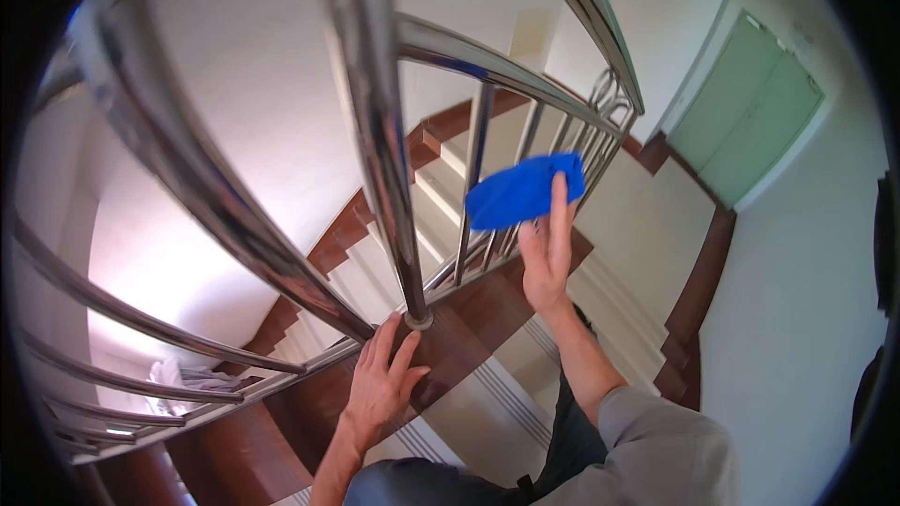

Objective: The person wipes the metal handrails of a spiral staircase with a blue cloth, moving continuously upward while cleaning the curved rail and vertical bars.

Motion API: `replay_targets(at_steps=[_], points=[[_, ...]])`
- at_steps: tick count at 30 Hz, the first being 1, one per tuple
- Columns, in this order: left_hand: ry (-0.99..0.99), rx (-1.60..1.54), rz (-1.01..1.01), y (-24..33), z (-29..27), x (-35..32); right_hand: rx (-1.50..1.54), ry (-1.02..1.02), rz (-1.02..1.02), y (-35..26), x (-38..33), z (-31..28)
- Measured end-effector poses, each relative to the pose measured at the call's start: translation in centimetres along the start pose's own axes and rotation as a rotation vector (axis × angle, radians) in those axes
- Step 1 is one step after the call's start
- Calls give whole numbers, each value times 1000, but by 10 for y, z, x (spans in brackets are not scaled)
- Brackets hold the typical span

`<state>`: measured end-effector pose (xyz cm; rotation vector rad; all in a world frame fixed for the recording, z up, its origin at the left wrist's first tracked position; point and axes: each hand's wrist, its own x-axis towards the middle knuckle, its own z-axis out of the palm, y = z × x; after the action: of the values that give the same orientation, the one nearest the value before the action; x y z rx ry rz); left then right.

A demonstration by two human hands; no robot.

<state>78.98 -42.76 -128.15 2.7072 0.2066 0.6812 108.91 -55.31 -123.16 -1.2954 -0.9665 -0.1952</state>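
Note:
A folded blue cloth (516, 195) is in my right hand (549, 267), raised above the stair edge beside the railing bars. My index finger lies over the cloth, while most of the other fingers are hidden behind or beneath it. Lower down, my left hand (378, 382) reaches to the foot of a thick metal post (389, 159) with its fingers apart and nothing in them. Its fingertips are at the post's base and the brown stair edge (450, 328); whether they press on it I cannot tell.
Curved metal handrails (187, 169) and several thinner bars (530, 131) run along the stairwell. Pale steps (637, 305) with dark brown borders go down toward a green double door (750, 108). Crumpled light cloth (187, 379) lies beyond the bars at lower left.

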Motion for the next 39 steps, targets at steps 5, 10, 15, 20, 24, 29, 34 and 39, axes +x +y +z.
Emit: replay_targets(at_steps=[5, 10, 15, 20, 24, 29, 34, 39], points=[[-284, 84, 177, 14, -48, 80, -282, -58, -298, 7, 60, 36], [-225, 205, 20, 58, -41, 102, -460, 107, -517, 39, 87, 89], [-355, 139, -141, 71, -30, 81, -456, 57, -403, 69, 57, 87], [-215, 134, -195, 69, -28, 86, -535, 67, -345, 120, -20, 88], [-105, 169, -138, 71, -19, 101, -511, -100, -129, 164, -88, 79], [-97, 160, -116, 67, -6, 113, -503, -179, 2, 214, -150, 72], [-140, 195, -147, 65, 3, 117, -490, -305, 131, 258, -199, 67], [-177, 197, -137, 67, 11, 123, -470, -424, 340, 283, -238, 63]])
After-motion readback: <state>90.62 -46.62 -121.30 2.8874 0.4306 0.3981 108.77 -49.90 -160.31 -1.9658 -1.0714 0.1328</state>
